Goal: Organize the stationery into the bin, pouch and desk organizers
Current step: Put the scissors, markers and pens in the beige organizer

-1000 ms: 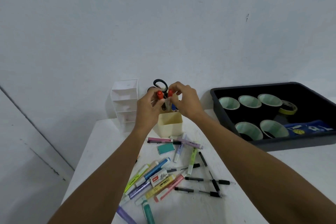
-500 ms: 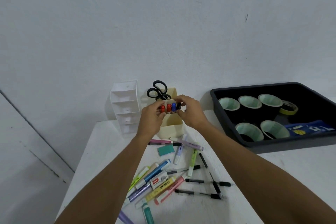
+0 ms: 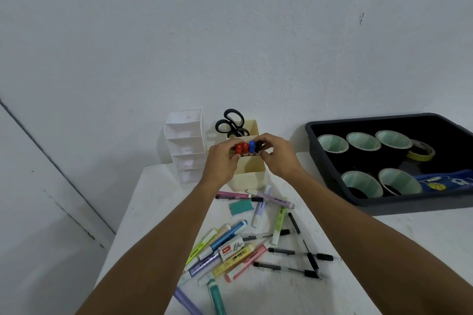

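Both hands are at the cream pen holder (image 3: 247, 177) at the back of the white table. My left hand (image 3: 222, 162) and my right hand (image 3: 277, 156) pinch a row of upright markers (image 3: 247, 148) with red, blue and black caps, standing in the holder's front part. Black scissors (image 3: 230, 124) stand in its rear part. A white tiered desk organizer (image 3: 186, 143) stands to the left. Highlighters (image 3: 225, 250) and black pens (image 3: 299, 256) lie scattered in front. The dark bin (image 3: 332, 179) at right holds tape rolls (image 3: 363, 140) and a blue pouch (image 3: 445, 181).
A teal eraser (image 3: 242, 207) and a staples box (image 3: 230, 250) lie among the highlighters. The table's left edge (image 3: 122, 215) drops off beside a grey wall. The wall stands close behind the holder and the organizer.
The markers have gone down from above the holder into it, and both hands lowered with them. The scissors' handles now show above the hands.
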A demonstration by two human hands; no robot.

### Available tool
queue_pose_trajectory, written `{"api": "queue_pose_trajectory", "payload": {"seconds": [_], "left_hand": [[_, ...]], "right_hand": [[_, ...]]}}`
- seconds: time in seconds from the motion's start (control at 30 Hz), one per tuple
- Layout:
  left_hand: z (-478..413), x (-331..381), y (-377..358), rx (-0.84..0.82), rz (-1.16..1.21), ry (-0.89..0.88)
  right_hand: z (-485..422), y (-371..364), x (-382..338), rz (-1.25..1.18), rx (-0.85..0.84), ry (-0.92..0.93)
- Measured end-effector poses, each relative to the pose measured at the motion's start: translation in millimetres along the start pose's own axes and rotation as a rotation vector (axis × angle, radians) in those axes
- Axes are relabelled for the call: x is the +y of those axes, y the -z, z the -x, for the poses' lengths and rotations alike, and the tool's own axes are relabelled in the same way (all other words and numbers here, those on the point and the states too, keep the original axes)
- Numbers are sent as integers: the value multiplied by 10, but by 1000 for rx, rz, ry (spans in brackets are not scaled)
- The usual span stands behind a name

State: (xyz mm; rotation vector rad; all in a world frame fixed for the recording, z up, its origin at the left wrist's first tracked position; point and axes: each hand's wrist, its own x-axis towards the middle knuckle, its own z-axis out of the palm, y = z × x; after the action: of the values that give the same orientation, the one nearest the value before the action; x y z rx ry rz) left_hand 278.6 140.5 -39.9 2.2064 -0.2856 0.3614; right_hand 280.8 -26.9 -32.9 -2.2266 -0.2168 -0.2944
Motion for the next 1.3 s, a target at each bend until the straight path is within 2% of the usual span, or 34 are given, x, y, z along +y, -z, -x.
{"api": "queue_pose_trajectory", "payload": {"seconds": [0.13,0.27,0.33,0.43,0.53,0.77,0.83,0.93,1.03,1.13,1.3], "left_hand": [[79,12,-8,5,45,10],[320,-45,16,124,1,-122],[492,-95,31,132,-56,-169],[719,-202,39,55,-106,-157],[896,-306,23,-96,-183,-98],[1020,-381,13,-277,-312,-7],[1049,-383,21,-285,-354,-5],[1051,-374,12,-240,-413,-32],[971,-342,-61,-268,-529,-92],[897,-280,-129,-237,-591,-72],[895,-280,-146,-221,-598,-75]], "right_hand": [[78,33,43,-44,21,-21],[304,113,214,-75,119,-57],[493,126,333,-41,110,-71],[814,146,532,39,42,-61],[1073,176,687,72,-30,-83],[1257,189,731,-126,-58,-186],[1315,225,750,-167,-48,-206],[1369,291,754,-77,-26,-241],[1385,331,713,23,-147,-312],[1400,303,657,175,-244,-314],[1453,303,595,175,-204,-352]]}}
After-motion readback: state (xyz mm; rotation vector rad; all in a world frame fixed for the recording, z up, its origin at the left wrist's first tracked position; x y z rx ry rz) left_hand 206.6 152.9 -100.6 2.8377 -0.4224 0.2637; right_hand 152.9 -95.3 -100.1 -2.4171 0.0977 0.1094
